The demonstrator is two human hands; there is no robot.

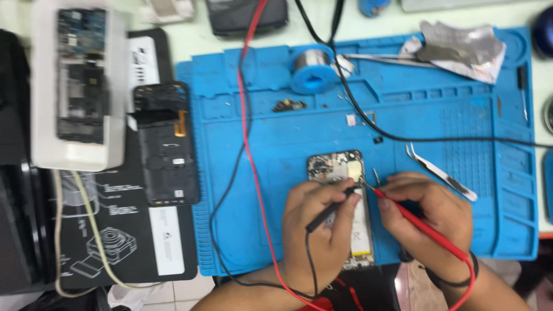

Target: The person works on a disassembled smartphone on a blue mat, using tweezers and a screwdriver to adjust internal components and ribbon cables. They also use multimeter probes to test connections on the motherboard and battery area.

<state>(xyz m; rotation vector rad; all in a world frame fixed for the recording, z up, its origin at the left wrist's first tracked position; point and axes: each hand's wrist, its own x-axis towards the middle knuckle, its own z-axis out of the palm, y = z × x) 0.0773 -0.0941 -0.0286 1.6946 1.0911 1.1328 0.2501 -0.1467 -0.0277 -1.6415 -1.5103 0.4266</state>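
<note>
The opened phone point(345, 190) lies face down near the front edge of the blue mat point(438, 190), its circuit board bare at the top end, and both probe tips meet close together on that board. The likeliest slip from here is one metal tip skating off its contact and bridging two neighbouring points, since the tips sit so near each other and the parts are tiny. The red lead point(249, 144) and black lead point(368, 124) trail loosely across the mat, so a snag or tug on either could drag a tip sideways. The phone is pinned only by the heels of the hands, so it could shift under pressure. The left hand point(319, 227) rests on the phone's lower half, its grip closed pen-fashion round the black probe point(329, 208), fingers curled and the tip angled up and to the right. The right hand point(423, 210) rests just beside the phone on the mat, wrist bent inward, its grip closed on the red probe point(420, 226), which slants up and left to the board. Bent tweezers point(440, 171) lie just beyond the right hand, a solder spool point(312, 69) farther back.
</note>
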